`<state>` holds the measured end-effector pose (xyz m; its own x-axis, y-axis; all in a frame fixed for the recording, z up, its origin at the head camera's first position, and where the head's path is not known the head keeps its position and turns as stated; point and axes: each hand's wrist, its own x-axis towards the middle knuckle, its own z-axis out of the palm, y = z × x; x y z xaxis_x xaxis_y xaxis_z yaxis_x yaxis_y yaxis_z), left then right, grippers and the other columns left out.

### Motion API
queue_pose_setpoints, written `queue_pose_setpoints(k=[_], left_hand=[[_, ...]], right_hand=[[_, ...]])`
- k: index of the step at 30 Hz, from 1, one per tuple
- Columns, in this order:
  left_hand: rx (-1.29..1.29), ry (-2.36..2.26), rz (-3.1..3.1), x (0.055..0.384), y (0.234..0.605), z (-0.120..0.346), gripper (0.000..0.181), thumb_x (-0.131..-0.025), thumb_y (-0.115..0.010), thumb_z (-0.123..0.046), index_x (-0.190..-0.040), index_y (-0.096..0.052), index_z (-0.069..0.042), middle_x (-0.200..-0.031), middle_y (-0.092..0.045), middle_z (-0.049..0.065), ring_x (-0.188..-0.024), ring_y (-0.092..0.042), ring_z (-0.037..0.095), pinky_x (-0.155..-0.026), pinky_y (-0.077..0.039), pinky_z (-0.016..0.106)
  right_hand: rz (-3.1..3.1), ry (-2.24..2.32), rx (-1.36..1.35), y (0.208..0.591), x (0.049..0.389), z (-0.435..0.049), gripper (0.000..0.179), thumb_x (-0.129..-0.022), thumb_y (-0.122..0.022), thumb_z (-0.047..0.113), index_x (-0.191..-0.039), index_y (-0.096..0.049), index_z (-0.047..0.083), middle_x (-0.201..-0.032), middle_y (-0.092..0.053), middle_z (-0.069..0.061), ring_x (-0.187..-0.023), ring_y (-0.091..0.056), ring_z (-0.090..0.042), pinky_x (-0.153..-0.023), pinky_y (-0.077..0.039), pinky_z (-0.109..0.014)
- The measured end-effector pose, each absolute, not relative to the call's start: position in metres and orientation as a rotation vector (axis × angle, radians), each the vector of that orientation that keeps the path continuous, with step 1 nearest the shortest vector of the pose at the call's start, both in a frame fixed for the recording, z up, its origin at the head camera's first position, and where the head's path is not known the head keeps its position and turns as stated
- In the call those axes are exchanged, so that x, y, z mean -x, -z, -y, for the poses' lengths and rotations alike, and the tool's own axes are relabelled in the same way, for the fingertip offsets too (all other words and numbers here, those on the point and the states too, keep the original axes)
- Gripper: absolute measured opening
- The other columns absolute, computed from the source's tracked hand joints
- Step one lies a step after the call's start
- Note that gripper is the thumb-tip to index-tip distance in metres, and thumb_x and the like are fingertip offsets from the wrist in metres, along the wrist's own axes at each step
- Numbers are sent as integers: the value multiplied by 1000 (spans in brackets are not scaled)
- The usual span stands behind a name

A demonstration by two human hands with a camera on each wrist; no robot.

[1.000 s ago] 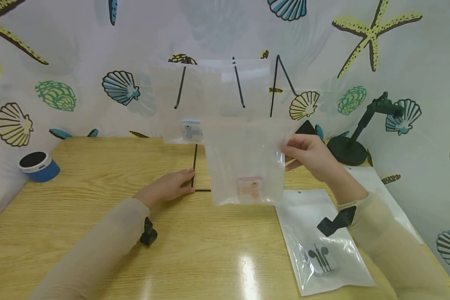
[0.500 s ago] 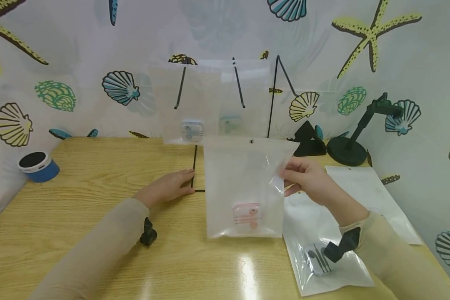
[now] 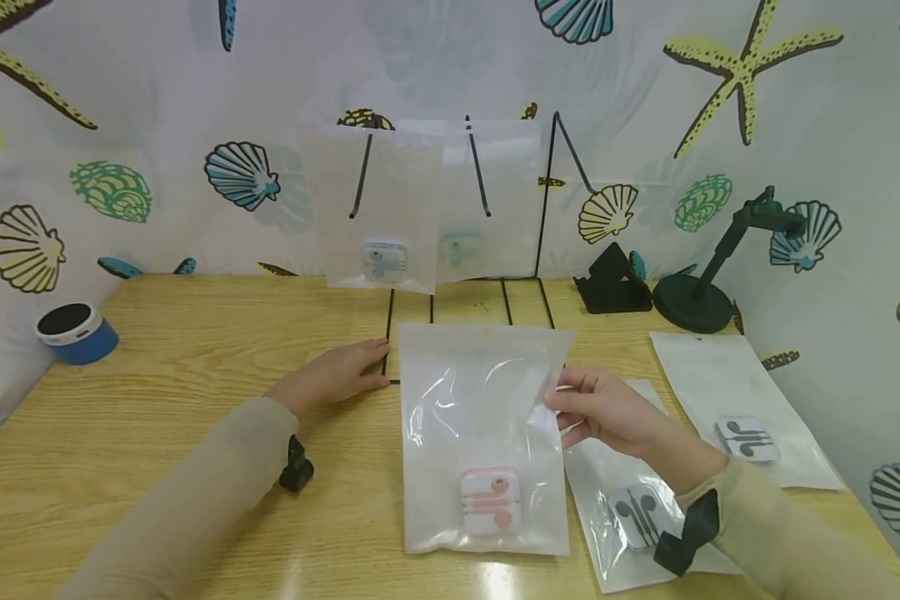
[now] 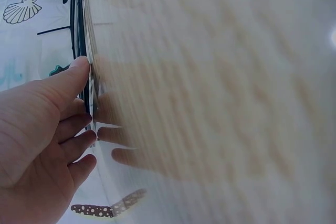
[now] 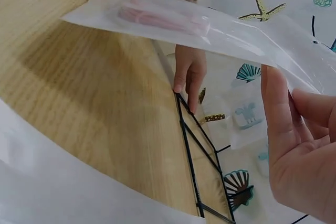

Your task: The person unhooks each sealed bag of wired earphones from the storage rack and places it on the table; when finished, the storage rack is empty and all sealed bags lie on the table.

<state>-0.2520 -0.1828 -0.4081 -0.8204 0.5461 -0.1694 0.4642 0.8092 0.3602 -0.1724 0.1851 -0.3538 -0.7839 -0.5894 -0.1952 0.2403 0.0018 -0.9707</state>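
Pink-earphone bag (image 3: pixel 482 435) has come lower in the right hand (image 3: pixel 609 410).

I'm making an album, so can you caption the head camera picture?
The right hand holds a bag with pink earphones while the left hand touches a black rack.

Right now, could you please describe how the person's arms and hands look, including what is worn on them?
Both arms wear long, plain beige sleeves: the left sleeve and the right sleeve. A small black device sits at the left cuff, another black device at the right. The left hand and right hand show no gloves or rings.
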Motion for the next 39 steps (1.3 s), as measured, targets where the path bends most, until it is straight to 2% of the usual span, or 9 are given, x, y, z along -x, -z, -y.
queue_pose_setpoints(k=[9, 17, 22, 29, 39], left_hand=[[-776, -445, -2731, 252, 408, 183, 63, -95, -52, -29, -142, -26, 5, -145, -24, 24, -132, -23, 37, -105, -23, 47], [-782, -445, -2733, 252, 408, 183, 64, -95, -52, -29, -142, -26, 5, -145, -24, 23, -132, -23, 36, -105, -23, 47], [-790, -448, -2744, 253, 410, 184, 63, -95, -52, -30, -141, -28, 5, -145, -25, 23, -132, -23, 36, -106, -23, 47], [-764, -464, -2735, 252, 411, 184, 63, -95, -52, -31, -142, -28, 3, -145, -25, 22, -133, -23, 35, -106, -23, 47], [-754, -460, -2729, 250, 406, 183, 63, -95, -52, -30, -142, -27, 4, -145, -24, 23, -133, -23, 36, -106, -23, 47]], right_hand=[[-1691, 1773, 312, 375, 171, -188, 7, -91, -56, 5, -97, -60, 4, -81, -63, -5, -68, -64, -14, -62, -55, -31], [-1836, 1616, 266, 387, 173, -189, 23, -89, -59, 6, -107, -54, -7, -77, -62, -7, -65, -62, -15, -62, -55, -36], [-1959, 1536, 268, 391, 174, -191, 37, -88, -60, 5, -120, -49, -11, -75, -63, -9, -61, -62, -17, -59, -55, -36], [-2079, 1395, 247, 395, 176, -195, 59, -86, -61, 6, -133, -31, -14, -74, -64, -10, -58, -62, -17, -56, -55, -33], [-2135, 1264, 189, 395, 176, -188, 50, -87, -62, 8, -129, -40, -6, -68, -64, -13, -52, -61, -18, -48, -52, -29]])
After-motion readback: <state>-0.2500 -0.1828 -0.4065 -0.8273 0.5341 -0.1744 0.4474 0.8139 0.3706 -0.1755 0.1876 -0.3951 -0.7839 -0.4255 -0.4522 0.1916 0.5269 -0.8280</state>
